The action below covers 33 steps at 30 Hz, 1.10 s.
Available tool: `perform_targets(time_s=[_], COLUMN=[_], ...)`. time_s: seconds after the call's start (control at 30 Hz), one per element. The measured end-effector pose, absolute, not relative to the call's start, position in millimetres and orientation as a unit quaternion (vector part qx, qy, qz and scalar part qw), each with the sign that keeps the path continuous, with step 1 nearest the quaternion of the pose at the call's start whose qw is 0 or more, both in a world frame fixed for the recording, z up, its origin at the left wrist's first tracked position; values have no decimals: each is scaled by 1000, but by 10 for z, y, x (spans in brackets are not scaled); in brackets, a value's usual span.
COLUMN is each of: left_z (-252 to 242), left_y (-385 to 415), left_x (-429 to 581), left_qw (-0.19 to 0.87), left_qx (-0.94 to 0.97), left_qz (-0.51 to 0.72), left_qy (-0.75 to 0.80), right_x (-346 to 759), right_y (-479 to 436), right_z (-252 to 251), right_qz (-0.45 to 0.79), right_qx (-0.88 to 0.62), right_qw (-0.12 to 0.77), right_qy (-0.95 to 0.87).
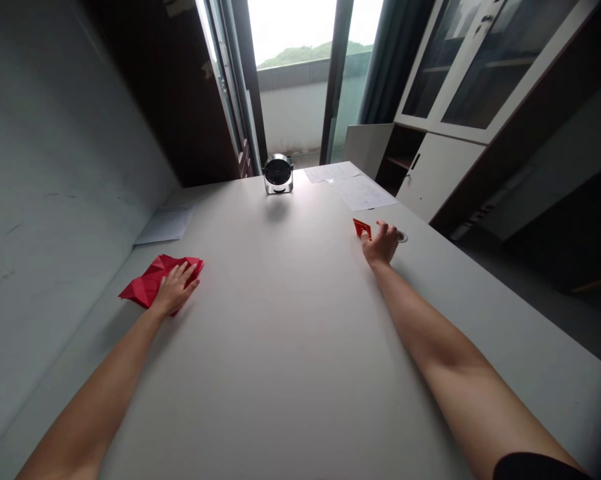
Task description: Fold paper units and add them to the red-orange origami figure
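Note:
My left hand [175, 288] lies flat with its fingers stretched out on a creased red paper sheet [145, 283] at the left side of the white table [290, 320]. Far across on the right, my right hand [382, 244] has its fingers curled round a small red folded piece [362, 229], which sticks up at its fingertips. Both arms reach out over the tabletop.
A small round silver and black device [278, 174] stands at the table's far middle. White paper sheets lie at the far right [353, 187] and the far left [164, 224]. A grey wall runs along the left; cabinets [460, 80] stand to the right.

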<state>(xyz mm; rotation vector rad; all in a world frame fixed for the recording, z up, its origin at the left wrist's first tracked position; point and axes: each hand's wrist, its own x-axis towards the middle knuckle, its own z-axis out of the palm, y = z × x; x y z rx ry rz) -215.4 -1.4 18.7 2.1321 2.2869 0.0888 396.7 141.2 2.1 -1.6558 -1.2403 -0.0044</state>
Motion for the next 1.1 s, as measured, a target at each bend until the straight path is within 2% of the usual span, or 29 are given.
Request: perform_targets(time_s=[0.1,0.23,0.37,0.47,0.6,0.7,0.8,1.1], left_z=[58,78,251,352,396,361,270,137], left_y=[-2,2,19,30,39,47,22,-51], left_x=[-2094,-1981,-1672,-1221,-558,-277,-216,-213], left_qw=[35,31,0,24,112,123,113,-12], left_qx=[670,672,701,724,738,730,745,794], left_qz=[11,34,137,228,352,397,373,277], left_qy=[742,739,700,651,565,542,541,541], right_x=[4055,3995,3732,3316,2653,2352,2262,2163], right_y=[1503,1542,1451,1255,820,521,387,497], right_z=[-86,-112,-103,-113,-124,-106,-72,-138], right_qz=[93,117,144,157,142,150,167,173], right_qx=[-691,-671,-633,-607,-479,-376,-340,-357], right_qw=[500,514,512,496,397,332,303,332], right_qy=[-514,-521,-563,-601,-770,-852,-874,-856])
